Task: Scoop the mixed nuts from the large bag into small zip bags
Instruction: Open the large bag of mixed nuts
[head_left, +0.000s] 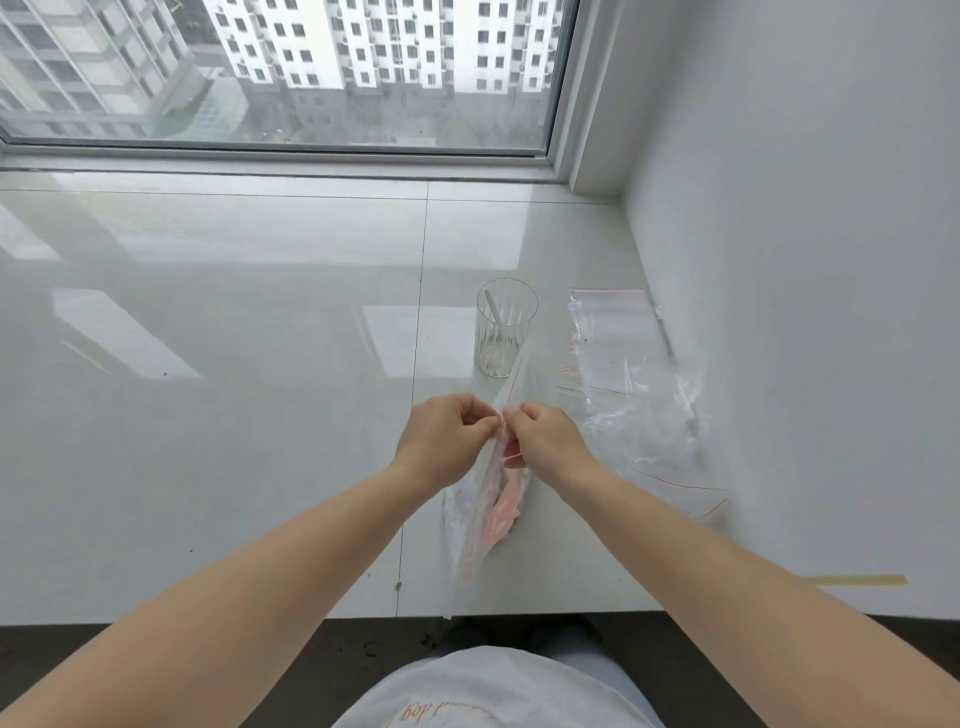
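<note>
Over the white sill I hold a clear plastic bag (475, 525) with pink print on it. My left hand (447, 439) and my right hand (543, 434) both pinch its upper edge, fingertips nearly touching. The bag hangs down toward the sill's front edge; its contents are unclear. A ribbed clear glass cup (505, 327) with a white scoop handle inside stands just beyond my hands. A pile of small clear zip bags (631, 374) with red seal lines lies to the right by the wall.
The glossy white window sill (234, 338) stretches far to the left. A window frame (291, 156) closes the back and a white wall (805, 312) bounds the right. The sill's front edge drops to a dark floor (156, 644).
</note>
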